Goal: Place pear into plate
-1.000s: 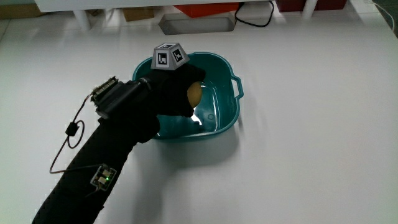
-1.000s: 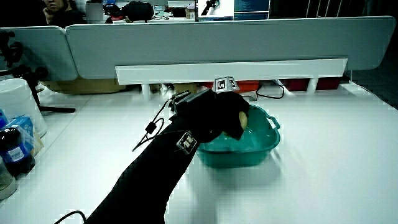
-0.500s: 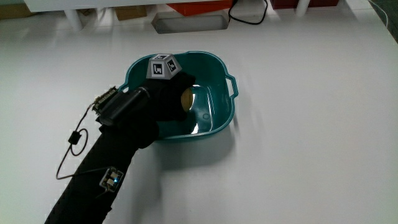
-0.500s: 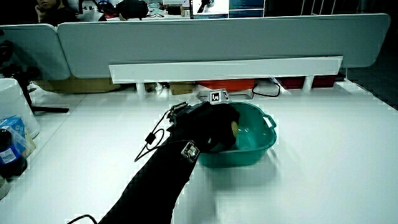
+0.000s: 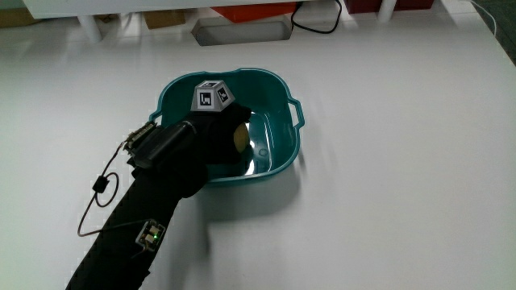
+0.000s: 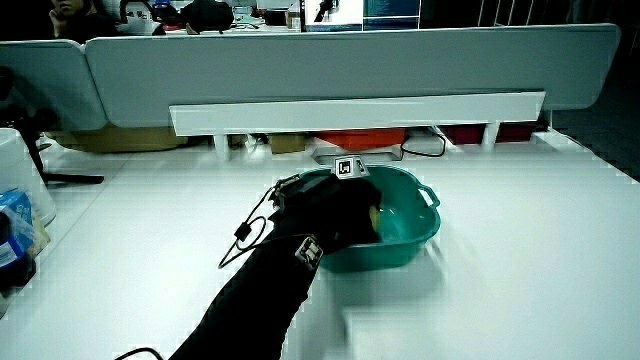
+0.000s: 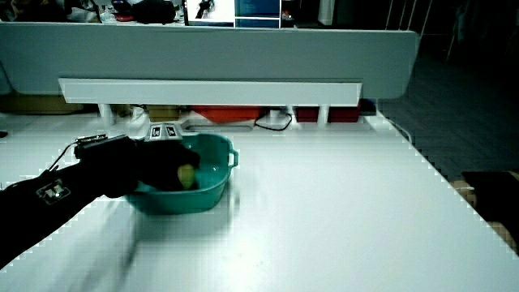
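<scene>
While the pear (image 5: 239, 137) sat low inside the teal plate (image 5: 278, 101), really more of a deep basin with small handles, I saw only a sliver of yellow skin past the black glove. My hand (image 5: 219, 133) was down inside the basin, fingers curled around the pear and gripping it, patterned cube (image 5: 212, 95) on its back facing up. In a side view the pear (image 7: 186, 174) showed as a small yellow patch at the fingertips, below the rim (image 7: 212, 139). Whether it touched the floor of the basin I couldn't tell, glove hid the underside.

Progress, my read: carry done, pear already within the plate walls. Left: let it settle on the bottom, open the fingers, lift the hand clear. Not released yet.

Around it: forearm (image 5: 133, 225) lay across the white table (image 5: 403, 161) from the near edge, a thin cable (image 5: 101, 189) looping beside the wrist. Low partition (image 6: 350, 60) stood at the table's end, a dark cord (image 5: 318, 20) trailing near it
</scene>
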### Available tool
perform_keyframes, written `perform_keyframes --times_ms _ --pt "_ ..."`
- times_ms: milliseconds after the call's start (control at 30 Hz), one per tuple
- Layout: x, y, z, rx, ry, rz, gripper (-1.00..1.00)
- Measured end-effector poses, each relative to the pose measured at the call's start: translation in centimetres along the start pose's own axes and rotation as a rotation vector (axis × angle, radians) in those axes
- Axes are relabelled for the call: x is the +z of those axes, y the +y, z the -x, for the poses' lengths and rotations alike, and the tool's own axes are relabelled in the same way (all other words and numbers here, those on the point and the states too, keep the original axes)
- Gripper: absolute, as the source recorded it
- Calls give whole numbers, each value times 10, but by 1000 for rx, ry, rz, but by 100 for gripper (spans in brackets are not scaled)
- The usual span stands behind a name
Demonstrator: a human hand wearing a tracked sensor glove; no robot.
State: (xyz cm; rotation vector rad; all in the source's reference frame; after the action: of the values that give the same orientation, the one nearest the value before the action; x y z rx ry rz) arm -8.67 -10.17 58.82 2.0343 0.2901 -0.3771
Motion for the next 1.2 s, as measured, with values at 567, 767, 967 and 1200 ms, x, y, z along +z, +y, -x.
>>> perform_keyframes --times_ms 567,767,967,1200 --pt "-5 3 7 13 -26 73 -58" --pt "1 1 9 -13 -66 94 -83" --pt "8 -2 13 -41 -122 87 -100" --pt "33 -26 23 -62 -212 48 -100"
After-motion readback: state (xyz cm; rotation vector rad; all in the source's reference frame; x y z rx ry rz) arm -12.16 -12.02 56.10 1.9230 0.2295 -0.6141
